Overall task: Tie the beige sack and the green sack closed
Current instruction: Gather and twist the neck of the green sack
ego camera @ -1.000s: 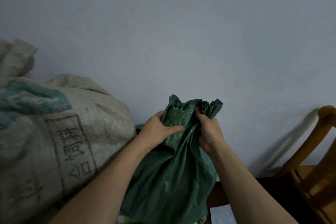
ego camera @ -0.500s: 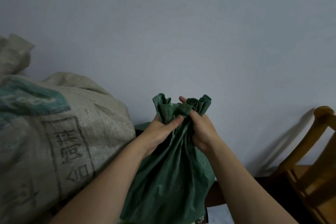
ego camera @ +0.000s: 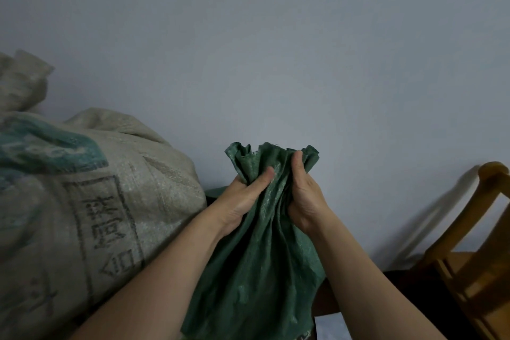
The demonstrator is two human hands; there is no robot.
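A dark green woven sack (ego camera: 259, 265) stands upright in the middle, its mouth gathered into pleats at the top. My left hand (ego camera: 242, 199) grips the left side of that bunched neck, thumb across the front. My right hand (ego camera: 303, 196) clutches the right side, fingers wrapped round the folds. A big beige woven sack (ego camera: 82, 212) with a teal band and dark printed characters bulges at the left, touching my left forearm. Its top reaches up to the left edge of the view; whether it is tied I cannot tell.
A plain pale wall (ego camera: 276, 50) rises right behind both sacks. A wooden chair (ego camera: 474, 265) stands at the right edge. A white scrap (ego camera: 329, 327) lies low by the green sack's base, on a dark floor.
Both hands have bunched the green sack's mouth tighter, the fabric now narrower between them. The grip shifted slightly left, then back to the right.
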